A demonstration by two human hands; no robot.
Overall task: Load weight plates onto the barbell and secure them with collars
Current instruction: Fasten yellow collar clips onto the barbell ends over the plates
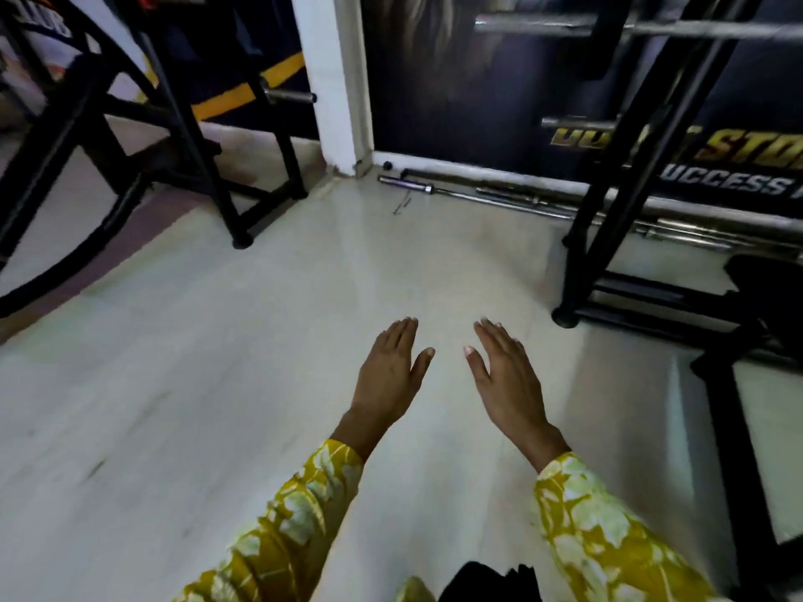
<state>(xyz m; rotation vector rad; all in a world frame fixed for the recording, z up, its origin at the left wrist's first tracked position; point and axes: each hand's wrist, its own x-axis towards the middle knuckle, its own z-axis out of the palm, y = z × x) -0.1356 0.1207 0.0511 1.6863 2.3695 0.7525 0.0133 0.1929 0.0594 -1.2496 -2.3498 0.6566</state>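
My left hand (391, 371) and my right hand (508, 375) hover side by side above the pale floor, palms down, fingers straight, holding nothing. Both wrists wear yellow patterned sleeves. A steel barbell (652, 28) rests high on the black rack at the upper right, blurred. Several more bars (499, 197) lie on the floor along the back wall, well beyond my fingertips. No weight plate or collar shows clearly in the head view.
A black rack frame (608, 219) stands at the right with its foot near my right hand. Another black machine frame (208, 167) fills the left, with a short steel peg (289, 96). A white pillar (334, 80) stands at the back.
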